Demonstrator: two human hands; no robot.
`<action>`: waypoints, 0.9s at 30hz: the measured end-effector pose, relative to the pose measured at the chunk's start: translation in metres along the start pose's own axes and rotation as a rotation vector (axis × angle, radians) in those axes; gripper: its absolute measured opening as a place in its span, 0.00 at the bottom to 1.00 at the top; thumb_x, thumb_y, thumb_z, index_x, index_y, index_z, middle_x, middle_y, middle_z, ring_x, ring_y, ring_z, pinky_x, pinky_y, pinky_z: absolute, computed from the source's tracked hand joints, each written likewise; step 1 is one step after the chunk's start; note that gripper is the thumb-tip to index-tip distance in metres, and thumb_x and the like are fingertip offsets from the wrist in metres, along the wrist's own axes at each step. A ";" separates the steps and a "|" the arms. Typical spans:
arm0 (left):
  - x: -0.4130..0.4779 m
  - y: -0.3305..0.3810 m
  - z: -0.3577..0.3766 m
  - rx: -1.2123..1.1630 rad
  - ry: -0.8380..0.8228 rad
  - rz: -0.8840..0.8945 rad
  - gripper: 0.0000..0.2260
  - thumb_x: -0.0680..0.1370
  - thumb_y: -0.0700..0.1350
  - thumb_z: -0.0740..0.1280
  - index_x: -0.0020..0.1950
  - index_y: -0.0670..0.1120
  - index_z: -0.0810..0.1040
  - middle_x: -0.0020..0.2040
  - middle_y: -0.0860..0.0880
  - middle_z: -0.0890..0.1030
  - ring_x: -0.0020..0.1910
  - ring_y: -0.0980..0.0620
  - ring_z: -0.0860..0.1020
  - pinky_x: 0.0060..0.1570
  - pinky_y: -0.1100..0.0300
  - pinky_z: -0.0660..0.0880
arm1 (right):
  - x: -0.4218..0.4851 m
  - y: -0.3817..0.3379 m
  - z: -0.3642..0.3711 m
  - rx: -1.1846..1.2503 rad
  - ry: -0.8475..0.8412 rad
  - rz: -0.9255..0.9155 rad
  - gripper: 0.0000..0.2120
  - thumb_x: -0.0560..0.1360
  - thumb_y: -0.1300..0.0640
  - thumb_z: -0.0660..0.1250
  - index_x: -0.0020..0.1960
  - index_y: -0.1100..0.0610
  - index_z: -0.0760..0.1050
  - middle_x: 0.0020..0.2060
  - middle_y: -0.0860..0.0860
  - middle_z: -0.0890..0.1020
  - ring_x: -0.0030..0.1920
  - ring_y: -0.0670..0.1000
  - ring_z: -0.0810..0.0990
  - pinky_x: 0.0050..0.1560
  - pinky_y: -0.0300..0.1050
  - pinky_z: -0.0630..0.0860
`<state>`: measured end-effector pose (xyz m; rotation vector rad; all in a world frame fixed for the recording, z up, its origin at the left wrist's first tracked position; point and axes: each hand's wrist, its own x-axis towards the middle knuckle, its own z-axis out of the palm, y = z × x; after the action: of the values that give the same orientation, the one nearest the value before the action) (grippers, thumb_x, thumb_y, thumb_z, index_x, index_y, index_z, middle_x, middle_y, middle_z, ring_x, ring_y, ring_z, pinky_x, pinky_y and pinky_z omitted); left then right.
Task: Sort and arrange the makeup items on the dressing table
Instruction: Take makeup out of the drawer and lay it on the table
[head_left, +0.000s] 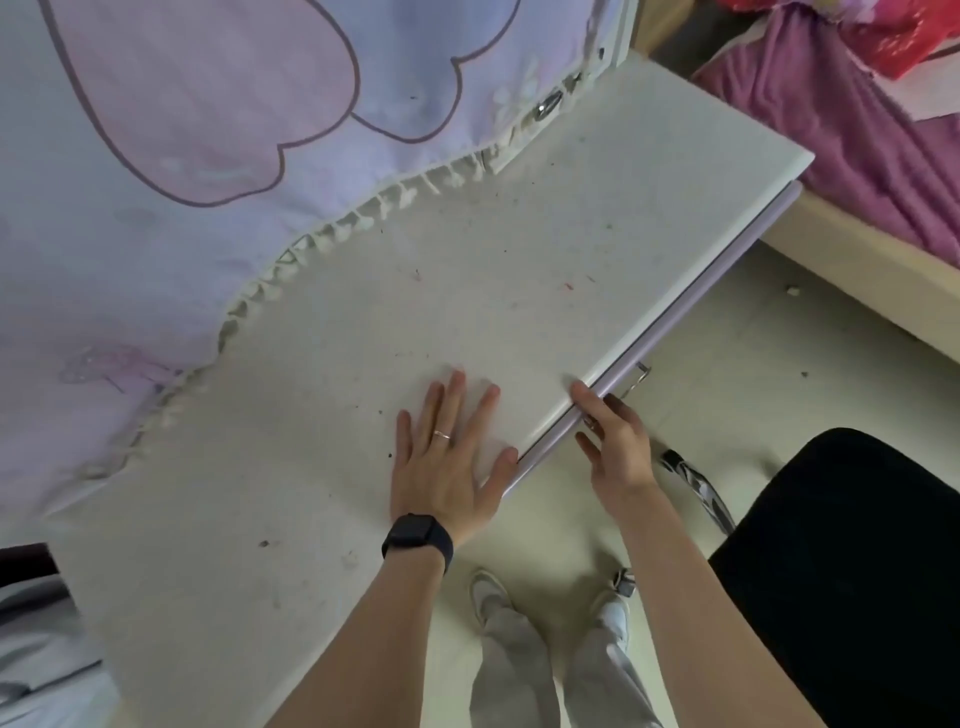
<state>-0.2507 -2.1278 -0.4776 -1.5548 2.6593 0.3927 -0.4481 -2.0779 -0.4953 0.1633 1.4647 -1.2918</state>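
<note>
Left grip: released; I read the left hand (447, 457) flat, fingers spread, on the dressing table (363, 322) top at its front edge.
Right grip: released; right hand (615, 441) fingers straight against the lilac drawer front (722, 270) under that edge.
Handle: metal handle (641, 374), just beside the right fingertips.
Chair: black chair (857, 571), off the table's front right.

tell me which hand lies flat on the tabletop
The left hand, with ring and watch, palm down on the tabletop; the right hand is at the lilac drawer front.
</note>
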 end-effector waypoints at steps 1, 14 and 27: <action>0.000 0.000 0.000 -0.004 -0.001 0.000 0.30 0.79 0.68 0.47 0.80 0.65 0.44 0.81 0.57 0.39 0.81 0.51 0.43 0.77 0.43 0.45 | 0.001 -0.001 -0.001 -0.012 -0.012 0.009 0.48 0.52 0.41 0.84 0.68 0.55 0.75 0.59 0.46 0.84 0.61 0.45 0.80 0.62 0.45 0.73; -0.001 -0.002 -0.002 0.013 -0.014 0.000 0.30 0.79 0.66 0.51 0.79 0.65 0.44 0.82 0.57 0.41 0.81 0.50 0.45 0.78 0.43 0.46 | -0.002 0.003 -0.048 -0.230 0.036 0.010 0.48 0.55 0.40 0.78 0.67 0.65 0.70 0.53 0.56 0.75 0.59 0.57 0.79 0.50 0.47 0.76; -0.001 0.003 -0.005 0.062 -0.033 -0.027 0.30 0.78 0.67 0.47 0.78 0.66 0.40 0.81 0.57 0.40 0.80 0.51 0.43 0.78 0.45 0.43 | -0.015 -0.006 -0.028 -0.535 0.117 0.110 0.50 0.77 0.52 0.66 0.77 0.40 0.27 0.40 0.54 0.82 0.29 0.50 0.85 0.43 0.56 0.85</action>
<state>-0.2524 -2.1270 -0.4725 -1.5508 2.5973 0.3282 -0.4638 -2.0511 -0.4861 -0.0359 1.8237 -0.7778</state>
